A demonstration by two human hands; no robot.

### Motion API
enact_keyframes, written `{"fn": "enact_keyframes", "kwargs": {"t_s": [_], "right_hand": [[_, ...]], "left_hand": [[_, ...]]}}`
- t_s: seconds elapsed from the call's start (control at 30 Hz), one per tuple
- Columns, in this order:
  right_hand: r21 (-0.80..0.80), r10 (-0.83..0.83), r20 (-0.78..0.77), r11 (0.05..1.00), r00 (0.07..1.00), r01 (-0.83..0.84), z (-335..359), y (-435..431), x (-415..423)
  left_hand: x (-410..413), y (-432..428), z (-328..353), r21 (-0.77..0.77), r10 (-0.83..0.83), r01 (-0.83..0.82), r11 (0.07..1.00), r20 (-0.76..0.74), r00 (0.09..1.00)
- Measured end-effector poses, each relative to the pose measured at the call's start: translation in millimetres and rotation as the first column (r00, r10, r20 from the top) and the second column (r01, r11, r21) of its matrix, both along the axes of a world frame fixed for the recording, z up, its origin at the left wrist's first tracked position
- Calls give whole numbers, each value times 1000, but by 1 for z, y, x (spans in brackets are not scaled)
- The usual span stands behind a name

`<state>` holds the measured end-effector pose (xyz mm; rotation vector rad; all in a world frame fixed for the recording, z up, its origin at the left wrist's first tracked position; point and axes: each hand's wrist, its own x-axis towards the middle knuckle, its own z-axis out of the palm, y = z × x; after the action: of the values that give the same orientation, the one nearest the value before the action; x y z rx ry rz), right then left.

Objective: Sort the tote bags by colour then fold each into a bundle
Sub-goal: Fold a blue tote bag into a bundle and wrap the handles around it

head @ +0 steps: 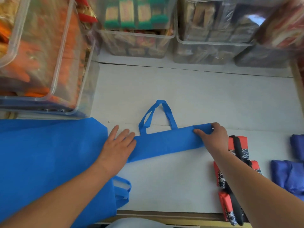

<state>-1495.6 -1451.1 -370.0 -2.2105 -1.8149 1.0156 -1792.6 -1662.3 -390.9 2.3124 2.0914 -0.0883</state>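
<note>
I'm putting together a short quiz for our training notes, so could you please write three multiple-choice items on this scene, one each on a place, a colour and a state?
1. Where do the red-and-black bundles lie?
A. right of the tote bag being folded
B. inside a clear bin
C. on top of an orange pile

2. What colour is that tote bag?
A. orange
B. blue
C. green

3. How does the left hand lie?
A. curled into a fist
B. flat on the tote bag's end
C. gripping a handle

Answers:
1 A: they sit on the table past its right end.
2 B: it shows blue throughout.
3 B: its fingers are straight, pressing the fabric.
</note>
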Motion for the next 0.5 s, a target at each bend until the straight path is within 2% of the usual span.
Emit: {"fn": "enact_keyframes", "kwargs": {"t_s": [0.1, 0.23, 0.3, 0.37, 0.43, 0.5], "right_hand": [[20, 19, 70, 1000, 997, -20, -9, 0, -6], [131, 83, 165, 986, 983, -105, -9, -1, -26], [199, 210, 216, 947, 953, -254, -8, -6, -36], [261, 357, 337, 854, 871, -451, -11, -15, -46], [221, 454, 443, 780, 773, -585, -13, -31, -59], [79, 554, 393, 775, 734, -627, -16, -46, -71]], "left_hand": [[4, -20, -14, -164, 0, 0, 987, 2, 1000], [17, -32, -19, -224, 138, -110, 968, 112, 984], [24, -30, -18, -241, 205, -171, 955, 121, 971], [34, -27, -19, -258, 275, -235, 937, 132, 952], [46, -26, -19, -285, 358, -307, 908, 146, 922], [59, -24, -19, -292, 419, -359, 887, 177, 890]]}}
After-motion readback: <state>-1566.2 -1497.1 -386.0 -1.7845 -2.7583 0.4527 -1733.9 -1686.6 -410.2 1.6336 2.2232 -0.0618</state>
